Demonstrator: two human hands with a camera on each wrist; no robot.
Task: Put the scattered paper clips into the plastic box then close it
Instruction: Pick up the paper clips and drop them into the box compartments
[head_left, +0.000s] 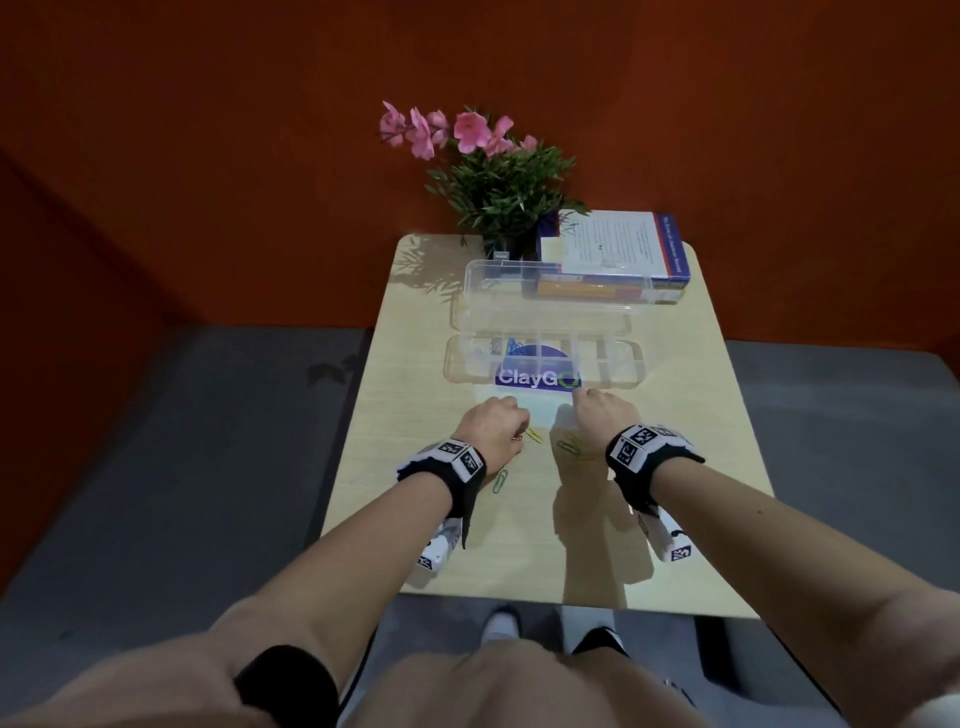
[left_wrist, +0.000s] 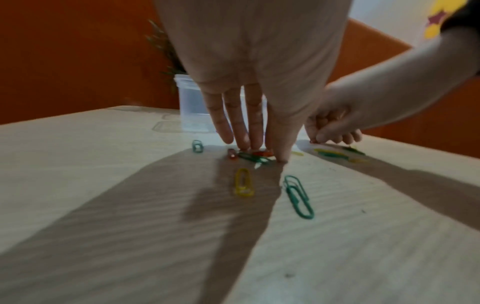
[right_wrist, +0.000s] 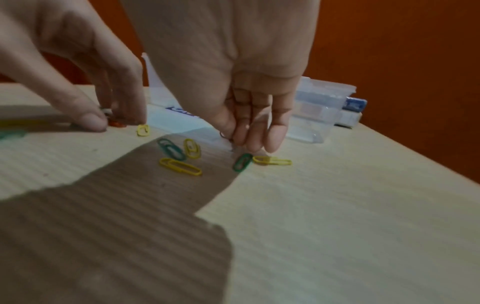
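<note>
Plastic box (head_left: 543, 358) — clear, compartmented, lid (head_left: 550, 283) standing open — sits at 12 o'clock from both hands on the table (head_left: 691, 467), with a few clips already in its left compartments. Current step, by judgement: gathering; most paper clips (right_wrist: 180, 166) remain scattered on the wood.

Left hand (head_left: 491, 423): fingers extended downward, thumb opposed, tips pressing on a small cluster of red and green clips (left_wrist: 250, 156). A yellow clip (left_wrist: 243, 182) and a green clip (left_wrist: 298, 196) lie loose at its 6 o'clock.

Right hand (head_left: 597, 415): fingertips drawn together in a narrow pinch on 1 thin dark clip (right_wrist: 225, 136) at the table surface; 5 clips lie just beside it.

Next move calls for a secure pinch on flat, thin wire — then a carry toward 12 o'clock and release inside a compartment.
</note>
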